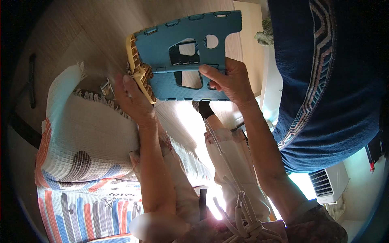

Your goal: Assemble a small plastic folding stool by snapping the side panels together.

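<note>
A folding step stool with teal side panels (pixel 182 32) and a yellow ribbed top (pixel 139 75) is held up in front of me, tipped on its side. The teal panels have round and angular cut-outs, with a hinge line across the middle. My right hand (pixel 237 83) grips the panel's right edge, thumb on the near face and the other fingers partly hidden. Against the yellow part, at the stool's left, rests my left hand (pixel 135 99). Its fingers are stretched out and a little blurred, not wrapped round anything I can see.
A fringed, striped cloth cover (pixel 93 137) lies over furniture at the left. Dark blue fabric with a patterned band (pixel 324 101) hangs close on the right. Below it is a white vented appliance (pixel 326 186). Wood-look floor (pixel 89 28) stretches beyond the stool.
</note>
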A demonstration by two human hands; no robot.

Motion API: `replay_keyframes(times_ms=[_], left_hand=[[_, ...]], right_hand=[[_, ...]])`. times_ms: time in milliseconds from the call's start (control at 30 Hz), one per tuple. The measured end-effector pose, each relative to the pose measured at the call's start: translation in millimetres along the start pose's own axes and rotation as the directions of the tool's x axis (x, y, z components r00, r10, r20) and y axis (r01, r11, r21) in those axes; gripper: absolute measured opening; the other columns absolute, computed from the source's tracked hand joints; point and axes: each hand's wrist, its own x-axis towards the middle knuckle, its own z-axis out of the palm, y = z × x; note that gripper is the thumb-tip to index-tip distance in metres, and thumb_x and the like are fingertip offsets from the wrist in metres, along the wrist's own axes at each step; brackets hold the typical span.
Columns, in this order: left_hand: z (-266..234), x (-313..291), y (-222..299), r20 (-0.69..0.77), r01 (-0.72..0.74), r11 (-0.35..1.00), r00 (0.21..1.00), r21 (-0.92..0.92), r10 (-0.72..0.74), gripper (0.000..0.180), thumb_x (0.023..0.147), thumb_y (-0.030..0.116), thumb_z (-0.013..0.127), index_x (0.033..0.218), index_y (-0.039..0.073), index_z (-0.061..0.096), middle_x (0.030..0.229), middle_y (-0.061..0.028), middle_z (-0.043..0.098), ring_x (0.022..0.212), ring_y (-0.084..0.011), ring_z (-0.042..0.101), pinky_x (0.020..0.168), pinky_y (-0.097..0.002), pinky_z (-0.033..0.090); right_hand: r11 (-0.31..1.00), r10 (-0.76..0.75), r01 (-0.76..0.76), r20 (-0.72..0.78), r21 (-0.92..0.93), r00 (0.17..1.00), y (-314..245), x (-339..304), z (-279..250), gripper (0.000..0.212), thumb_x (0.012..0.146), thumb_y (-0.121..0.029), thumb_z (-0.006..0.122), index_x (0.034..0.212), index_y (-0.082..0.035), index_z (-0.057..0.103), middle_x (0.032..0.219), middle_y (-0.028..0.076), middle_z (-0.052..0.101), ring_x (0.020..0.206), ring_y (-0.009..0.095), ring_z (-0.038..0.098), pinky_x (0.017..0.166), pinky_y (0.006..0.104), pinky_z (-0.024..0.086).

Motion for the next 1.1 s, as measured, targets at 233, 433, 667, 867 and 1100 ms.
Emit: replay_keyframes(times_ms=[233,433,667,867,1100], left_hand=[[-12,-1,-24,0.422,0.495,0.848,0.821,-0.191,-0.384,0.051,0.092,0.045,0.056,0.117,0.001,0.059,0.097,-0.0095,0.060,0.092,-0.0173,0.057,0.077,-0.0307,0.047],[2,-9,-20,0.520,0.109,0.984,0.837,0.144,-0.169,0.063,0.085,0.041,0.068,0.130,0.002,0.049,0.120,-0.0170,0.053,0.111,-0.0249,0.054,0.096,-0.0387,0.044],[8,-20,-29,0.408,-0.013,0.988,0.912,0.153,-0.051,0.044,0.084,0.019,0.067,0.124,0.004,0.055,0.109,-0.0146,0.056,0.095,-0.0222,0.058,0.086,-0.0331,0.049],[7,-20,-21,0.438,0.078,0.965,0.880,0.252,-0.186,0.040,0.086,0.021,0.063,0.121,0.003,0.056,0.109,-0.0160,0.057,0.094,-0.0234,0.061,0.084,-0.0338,0.050],[8,-19,-31,0.417,0.025,0.954,0.896,0.300,-0.155,0.048,0.088,0.034,0.060,0.125,0.003,0.054,0.107,-0.0147,0.059,0.094,-0.0211,0.061,0.082,-0.0357,0.050]], right_hand=[[0.989,0.104,-0.107,0.038,0.106,0.994,17,17,-17,0.029,0.081,-0.030,0.075,0.078,-0.003,0.066,0.061,0.001,0.059,0.045,0.006,0.050,0.040,0.0182,0.039],[0.960,0.235,-0.239,0.046,0.148,0.971,46,26,-23,0.034,0.079,-0.034,0.074,0.086,-0.001,0.068,0.064,0.006,0.064,0.050,0.009,0.059,0.047,0.0200,0.049],[0.960,0.273,-0.277,0.091,0.043,0.958,53,28,-33,0.051,0.075,-0.049,0.072,0.091,-0.001,0.067,0.073,0.010,0.066,0.062,0.016,0.064,0.057,0.0283,0.053],[0.970,0.172,-0.166,0.023,-0.177,0.985,47,17,-17,0.057,0.074,-0.053,0.072,0.095,0.000,0.066,0.077,0.012,0.067,0.068,0.019,0.067,0.061,0.0295,0.054],[0.988,0.145,-0.146,-0.024,-0.048,0.989,52,19,-15,0.051,0.073,-0.047,0.076,0.090,0.000,0.068,0.074,0.012,0.068,0.059,0.017,0.064,0.052,0.0258,0.052]])
